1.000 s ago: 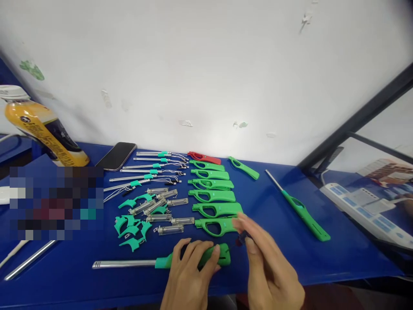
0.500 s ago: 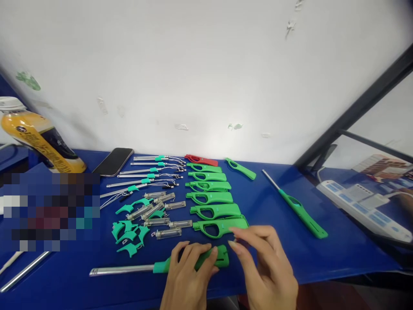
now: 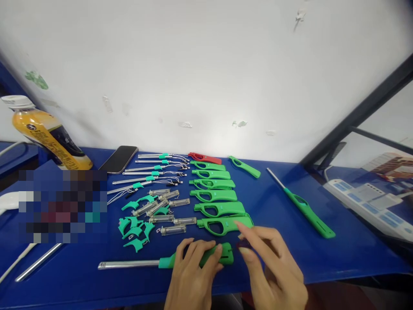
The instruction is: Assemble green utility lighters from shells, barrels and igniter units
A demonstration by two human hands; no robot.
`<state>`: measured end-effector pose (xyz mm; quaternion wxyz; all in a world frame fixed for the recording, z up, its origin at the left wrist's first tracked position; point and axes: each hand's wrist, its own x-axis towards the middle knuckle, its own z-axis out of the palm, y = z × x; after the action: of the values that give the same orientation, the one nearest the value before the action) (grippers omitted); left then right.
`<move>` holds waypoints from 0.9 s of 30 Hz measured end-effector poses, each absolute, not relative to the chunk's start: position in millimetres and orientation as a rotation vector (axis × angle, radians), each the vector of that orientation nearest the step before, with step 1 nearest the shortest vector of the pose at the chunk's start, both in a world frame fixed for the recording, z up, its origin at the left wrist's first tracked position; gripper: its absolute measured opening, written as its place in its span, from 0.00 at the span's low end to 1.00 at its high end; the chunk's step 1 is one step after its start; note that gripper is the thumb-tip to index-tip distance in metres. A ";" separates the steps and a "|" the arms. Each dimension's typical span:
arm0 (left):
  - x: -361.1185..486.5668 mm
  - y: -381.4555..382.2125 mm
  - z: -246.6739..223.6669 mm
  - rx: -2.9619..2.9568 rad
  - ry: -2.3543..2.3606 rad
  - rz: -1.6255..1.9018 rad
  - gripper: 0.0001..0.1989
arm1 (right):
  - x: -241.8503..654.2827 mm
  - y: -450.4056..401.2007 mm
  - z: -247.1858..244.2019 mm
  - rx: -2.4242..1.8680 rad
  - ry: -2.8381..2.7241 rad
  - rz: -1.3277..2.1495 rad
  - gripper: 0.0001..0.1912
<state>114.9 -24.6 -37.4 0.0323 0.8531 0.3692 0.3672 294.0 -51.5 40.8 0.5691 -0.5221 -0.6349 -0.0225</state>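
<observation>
Grasping the green handle of the long lighter point(image 3: 129, 264), the grip of the left hand point(image 3: 192, 271) presses it near the front edge of the tabletop point(image 3: 284, 254), the metal tube pointing toward the left edge. Just beside the handle's right end, the right hand point(image 3: 277, 269) pinches a small dark piece point(image 3: 244, 244), too blurred to make out. Behind the hands, green casings point(image 3: 219, 209) lie in a column running toward the back edge, with a red casing point(image 3: 205, 158) at its far end. Left of them are clear tanks point(image 3: 173, 230) and teal triggers point(image 3: 134, 244); behind these, metal tubes with wires point(image 3: 134, 181) lie in rows. Nearer the back left corner are a phone point(image 3: 118, 160) and a tilted yellow bottle point(image 3: 53, 137). A loose rod point(image 3: 38, 262) lies toward the front left corner. Toward the right edge, another lighter point(image 3: 308, 212) rests slantwise, left of a white power strip point(image 3: 371, 211).
</observation>
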 end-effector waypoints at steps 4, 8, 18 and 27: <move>114.9 -23.5 -36.6 2.634 1.125 1.132 0.17 | 290.8 -56.6 40.5 -1.278 -1.327 0.036 0.13; 114.9 -22.3 -35.4 2.634 1.127 1.127 0.17 | 300.9 -52.6 41.4 -1.214 -1.377 -0.051 0.11; 112.0 -21.5 -37.3 2.654 1.116 1.125 0.17 | 289.3 -57.2 45.1 -1.292 -1.322 0.029 0.14; 110.5 -21.2 -38.4 2.693 1.100 1.146 0.18 | 308.9 -55.0 59.0 -1.316 -1.603 0.061 0.21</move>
<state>110.5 -21.2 -38.4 0.0073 0.8613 0.3519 0.3665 308.9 -55.0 59.0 0.5083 -0.5460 -0.6654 0.0253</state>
